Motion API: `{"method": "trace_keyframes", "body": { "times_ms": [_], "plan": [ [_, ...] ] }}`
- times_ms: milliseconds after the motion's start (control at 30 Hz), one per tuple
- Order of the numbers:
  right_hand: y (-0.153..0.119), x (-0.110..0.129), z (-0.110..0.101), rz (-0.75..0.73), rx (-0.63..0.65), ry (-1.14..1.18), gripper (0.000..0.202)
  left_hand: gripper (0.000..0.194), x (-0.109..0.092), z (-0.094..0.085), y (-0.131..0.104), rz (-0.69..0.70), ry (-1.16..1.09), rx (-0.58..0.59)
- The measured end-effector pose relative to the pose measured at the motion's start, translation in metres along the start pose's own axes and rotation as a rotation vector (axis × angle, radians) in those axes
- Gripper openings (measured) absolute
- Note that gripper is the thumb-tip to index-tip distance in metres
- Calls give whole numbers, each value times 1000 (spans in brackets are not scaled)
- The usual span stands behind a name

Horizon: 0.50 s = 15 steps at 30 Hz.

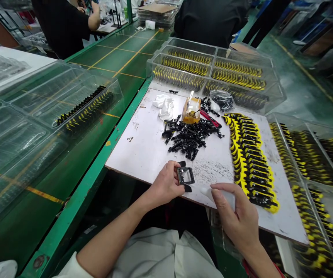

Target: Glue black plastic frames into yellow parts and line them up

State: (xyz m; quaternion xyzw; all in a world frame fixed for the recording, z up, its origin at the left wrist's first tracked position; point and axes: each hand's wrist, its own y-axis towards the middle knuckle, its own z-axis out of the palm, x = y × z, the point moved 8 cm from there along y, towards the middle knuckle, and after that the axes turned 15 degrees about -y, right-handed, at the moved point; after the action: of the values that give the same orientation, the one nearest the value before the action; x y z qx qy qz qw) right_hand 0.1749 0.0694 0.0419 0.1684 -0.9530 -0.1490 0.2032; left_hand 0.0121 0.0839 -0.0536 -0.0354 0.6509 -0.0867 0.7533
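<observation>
My left hand (168,181) is closed around the edge of a black plastic frame part (187,175) with a square opening, held above the table's near edge. To its right, my right hand (237,212) pinches a whitish translucent object (230,199) with a narrow tip pointing left toward the frame. The object is blurred and partly covered by my fingers, so its kind is unclear. Beyond my hands lies a loose pile of small black plastic parts (188,137). Close to my right hand, yellow-and-black parts (249,162) lie in neat rows on the white tabletop (137,143).
An amber container (192,110), red-handled tool (211,118), crumpled white tissue (165,106) and black bag (221,100) lie behind the pile. Clear trays of parts stand behind (207,83), at right (311,154) and on the green conveyor (88,112). People work farther back.
</observation>
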Motion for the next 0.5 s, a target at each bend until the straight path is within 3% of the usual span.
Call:
{"method": "trace_keyframes", "body": {
  "times_ms": [200, 300, 500],
  "plan": [
    [0, -1, 6, 3, 41, 21, 13, 54, 0, -1, 0, 11, 14, -3],
    [2, -6, -2, 44, 0, -1, 16, 53, -1, 0, 0, 0, -8, -3],
    [12, -40, -17, 350, -73, 97, 24, 52, 1, 1, 0, -40, -54, 4]
  ]
}}
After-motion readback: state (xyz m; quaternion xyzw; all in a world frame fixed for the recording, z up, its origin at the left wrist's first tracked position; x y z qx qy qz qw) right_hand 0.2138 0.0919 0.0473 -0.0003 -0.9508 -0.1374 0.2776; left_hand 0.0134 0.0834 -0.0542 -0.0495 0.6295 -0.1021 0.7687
